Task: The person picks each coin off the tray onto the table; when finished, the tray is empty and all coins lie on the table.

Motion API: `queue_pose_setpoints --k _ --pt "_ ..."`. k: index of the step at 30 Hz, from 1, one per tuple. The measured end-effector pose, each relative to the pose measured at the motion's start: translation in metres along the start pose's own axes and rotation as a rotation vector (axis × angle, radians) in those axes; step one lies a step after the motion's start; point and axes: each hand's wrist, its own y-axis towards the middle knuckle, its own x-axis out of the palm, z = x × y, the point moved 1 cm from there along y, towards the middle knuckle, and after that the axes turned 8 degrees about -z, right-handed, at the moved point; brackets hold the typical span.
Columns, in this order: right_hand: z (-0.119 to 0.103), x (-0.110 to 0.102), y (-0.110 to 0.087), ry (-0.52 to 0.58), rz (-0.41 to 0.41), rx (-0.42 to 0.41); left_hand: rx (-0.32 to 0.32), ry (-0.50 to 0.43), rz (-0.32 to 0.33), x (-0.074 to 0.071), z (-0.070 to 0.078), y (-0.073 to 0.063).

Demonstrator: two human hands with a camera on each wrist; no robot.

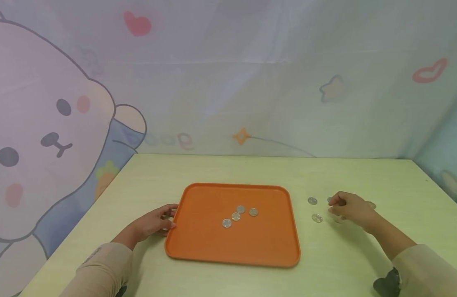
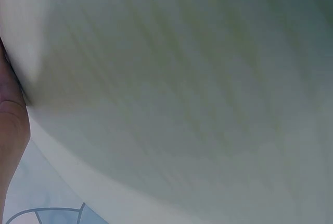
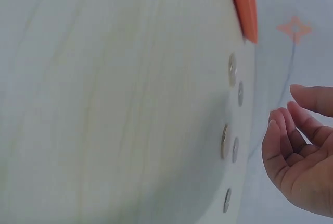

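An orange tray [image 1: 198,243] lies on the table. My left hand [image 1: 150,222] rests at its left edge, fingertips touching the rim. The left wrist view shows only part of that hand [image 2: 13,135]. Several silver coins [image 1: 226,223] lie near the tray's middle. To the right of the tray, more coins [image 1: 317,218] lie flat on the table. Over these hovers my right hand [image 1: 352,210], partly covering some of them in the head view. In the right wrist view, thumb and fingers [image 3: 315,99] are bent and apart, with nothing between them, above the coins [image 3: 225,141].
The pale wooden table [image 1: 221,169] reaches back to a printed cloth backdrop [image 1: 228,82], which also hangs along the left and right sides. Beside the right sleeve [image 1: 428,268] is a dark object [image 1: 387,284], unclear in kind.
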Motion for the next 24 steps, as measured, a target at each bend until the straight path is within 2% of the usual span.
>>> queue_pose_setpoints --k 4,11,24 --pt "-0.011 0.007 0.003 0.069 -0.017 -0.030 0.004 -0.002 -0.007 0.000 -0.001 0.000" --pt "-0.030 0.021 0.006 0.121 -0.062 -0.092 0.014 -0.003 -0.009 -0.001 0.000 0.000" --pt "-0.059 0.051 0.027 0.221 -0.147 -0.169 0.005 0.011 0.005 0.000 0.001 -0.001"
